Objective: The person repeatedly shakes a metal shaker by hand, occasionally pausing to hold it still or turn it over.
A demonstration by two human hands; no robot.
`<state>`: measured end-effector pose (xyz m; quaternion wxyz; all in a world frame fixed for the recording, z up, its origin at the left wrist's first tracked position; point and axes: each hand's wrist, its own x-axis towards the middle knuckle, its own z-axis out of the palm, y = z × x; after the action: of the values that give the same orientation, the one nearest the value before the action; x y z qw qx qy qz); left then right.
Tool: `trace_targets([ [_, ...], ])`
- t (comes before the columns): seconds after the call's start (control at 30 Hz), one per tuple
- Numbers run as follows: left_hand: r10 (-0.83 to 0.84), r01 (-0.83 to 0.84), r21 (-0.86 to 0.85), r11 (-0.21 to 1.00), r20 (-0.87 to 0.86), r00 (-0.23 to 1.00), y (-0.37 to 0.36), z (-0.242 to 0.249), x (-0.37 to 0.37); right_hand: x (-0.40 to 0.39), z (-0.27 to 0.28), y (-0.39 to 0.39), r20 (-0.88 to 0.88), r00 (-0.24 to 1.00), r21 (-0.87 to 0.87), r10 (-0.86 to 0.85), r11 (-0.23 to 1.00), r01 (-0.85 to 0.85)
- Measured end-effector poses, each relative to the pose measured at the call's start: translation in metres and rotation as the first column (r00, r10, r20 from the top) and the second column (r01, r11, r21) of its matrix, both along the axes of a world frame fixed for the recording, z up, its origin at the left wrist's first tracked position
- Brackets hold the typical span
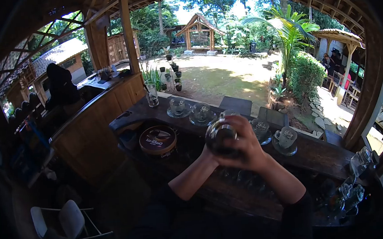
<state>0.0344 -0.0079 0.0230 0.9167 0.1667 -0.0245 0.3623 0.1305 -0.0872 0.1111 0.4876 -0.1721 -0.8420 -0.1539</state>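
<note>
- Right hand (246, 144) wrapped over a dark round glass vessel (220, 137), fingers curled tight around its upper side; vessel held up off the wooden counter (318, 153), above its middle stretch.
- Left hand (208, 156) comes in from below; mostly hidden behind the vessel and the right hand, so cannot tell whether it grips or only steadies.
- Vessel reads as glass: rigid, smooth, likely slick, breakable if knocked. Probably has some weight. Best held around the belly with a palm beneath.
- Round tin (158, 140) on the counter, left of the hands.
- Beyond the hands: row of glass cups on saucers (201, 113), one cup (285, 138) just right of the vessel.
- Tall glass (152, 95) at the far left end of the row.
- Farther off: sunlit garden with small gazebo (199, 30).
</note>
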Motion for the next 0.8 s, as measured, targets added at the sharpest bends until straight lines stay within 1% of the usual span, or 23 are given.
trace_targets([
  [0.03, 0.133, -0.145, -0.063, 0.987, -0.166, 0.977, 0.017, -0.017, 0.003, 0.010, -0.024, 0.025, -0.187, 0.974, -0.196, -0.131, 0.976, 0.094],
  [0.07, 0.071, -0.097, -0.094, 0.991, -0.242, 0.968, 0.017, -0.025, -0.010, 0.006, -0.028, 0.023, -0.300, 0.946, -0.274, -0.123, 0.961, 0.037],
  [0.1, 0.013, -0.020, -0.055, 0.998, -0.121, 0.993, 0.014, -0.032, -0.017, 0.002, -0.029, 0.022, -0.405, 0.906, -0.327, -0.121, 0.945, -0.020],
  [0.13, 0.107, -0.107, -0.040, 0.993, 0.003, 0.994, -0.022, -0.007, -0.031, -0.011, -0.012, -0.005, -0.189, 0.979, -0.141, 0.074, 0.985, -0.101],
  [0.17, 0.190, -0.184, -0.056, 0.981, 0.140, 0.972, -0.060, 0.018, -0.045, -0.027, 0.004, -0.049, 0.083, 0.974, 0.005, 0.212, 0.977, -0.213],
  [0.23, -0.050, 0.019, 0.203, 0.979, 0.150, 0.987, -0.049, 0.013, -0.057, -0.043, -0.008, -0.099, 0.186, 0.963, -0.114, 0.194, 0.978, -0.174],
  [0.27, -0.052, 0.006, 0.247, 0.969, 0.180, 0.982, -0.048, 0.012, -0.056, -0.041, -0.011, -0.091, 0.199, 0.956, 0.003, 0.214, 0.976, -0.219],
  [0.3, -0.014, -0.018, 0.210, 0.978, 0.150, 0.989, -0.040, 0.010, -0.056, -0.039, -0.017, -0.076, 0.212, 0.949, 0.114, 0.235, 0.958, -0.263],
  [0.33, 0.050, -0.064, 0.115, 0.991, 0.119, 0.992, -0.034, 0.009, -0.050, -0.037, -0.002, -0.045, 0.217, 0.931, 0.277, 0.292, 0.896, -0.346],
  [0.37, 0.116, -0.118, 0.019, 0.993, 0.078, 0.990, -0.028, 0.007, -0.042, -0.027, 0.000, -0.032, 0.090, 0.980, -0.083, 0.176, 0.982, -0.168],
  [0.4, 0.127, -0.127, 0.003, 0.992, 0.043, 0.991, -0.004, -0.008, -0.026, -0.021, -0.005, -0.003, 0.066, 0.998, 0.042, 0.002, 0.999, -0.004],
  [0.43, 0.138, -0.138, -0.012, 0.990, 0.008, 0.990, 0.021, -0.028, -0.014, -0.012, -0.021, 0.024, -0.138, 0.985, -0.256, -0.102, 0.965, 0.064],
  [0.47, 0.120, -0.121, -0.042, 0.992, -0.025, 0.992, 0.037, -0.034, -0.016, -0.014, -0.022, 0.027, -0.229, 0.973, -0.252, -0.032, 0.967, -0.028],
  [0.5, 0.118, -0.119, -0.023, 0.993, -0.022, 0.993, 0.021, -0.017, -0.024, -0.017, -0.020, 0.029, -0.313, 0.949, -0.228, 0.037, 0.967, -0.113],
  [0.53, 0.061, -0.053, -0.063, 0.997, 0.141, 0.988, -0.011, 0.009, -0.036, -0.022, -0.003, 0.013, -0.092, 0.988, -0.072, 0.127, 0.988, -0.134],
  [0.57, 0.013, 0.021, -0.108, 0.994, 0.298, 0.955, -0.028, 0.021, -0.049, -0.033, 0.012, -0.018, 0.141, 0.974, 0.060, 0.175, 0.981, -0.185],
  [0.6, -0.110, 0.091, 0.154, 0.984, 0.119, 0.987, -0.008, 0.023, -0.057, -0.047, 0.015, -0.050, 0.220, 0.956, 0.156, 0.194, 0.960, -0.231],
  [0.63, -0.109, 0.041, 0.313, 0.949, 0.201, 0.974, -0.017, 0.029, -0.062, -0.056, 0.015, -0.068, 0.299, 0.932, 0.245, 0.204, 0.928, -0.281],
  [0.67, -0.116, 0.043, 0.326, 0.944, 0.208, 0.971, -0.018, 0.031, -0.062, -0.056, 0.015, -0.063, 0.300, 0.932, 0.242, 0.204, 0.929, -0.281],
  [0.7, -0.122, 0.045, 0.336, 0.941, 0.212, 0.970, -0.018, 0.032, -0.063, -0.054, 0.015, -0.052, 0.287, 0.939, 0.312, 0.192, 0.908, -0.281],
  [0.73, -0.132, 0.093, 0.226, 0.970, 0.162, 0.978, -0.005, 0.023, -0.058, -0.052, 0.014, -0.040, 0.270, 0.945, 0.377, 0.184, 0.883, -0.279],
  [0.77, -0.146, 0.134, 0.108, 0.985, 0.112, 0.983, 0.015, 0.005, -0.048, -0.041, 0.012, -0.022, 0.190, 0.965, 0.192, 0.181, 0.957, -0.217],
  [0.8, 0.004, -0.010, 0.092, 0.996, 0.062, 0.998, 0.031, -0.012, -0.034, -0.030, 0.009, -0.003, 0.129, 0.989, 0.057, -0.072, 0.996, 0.065],
])
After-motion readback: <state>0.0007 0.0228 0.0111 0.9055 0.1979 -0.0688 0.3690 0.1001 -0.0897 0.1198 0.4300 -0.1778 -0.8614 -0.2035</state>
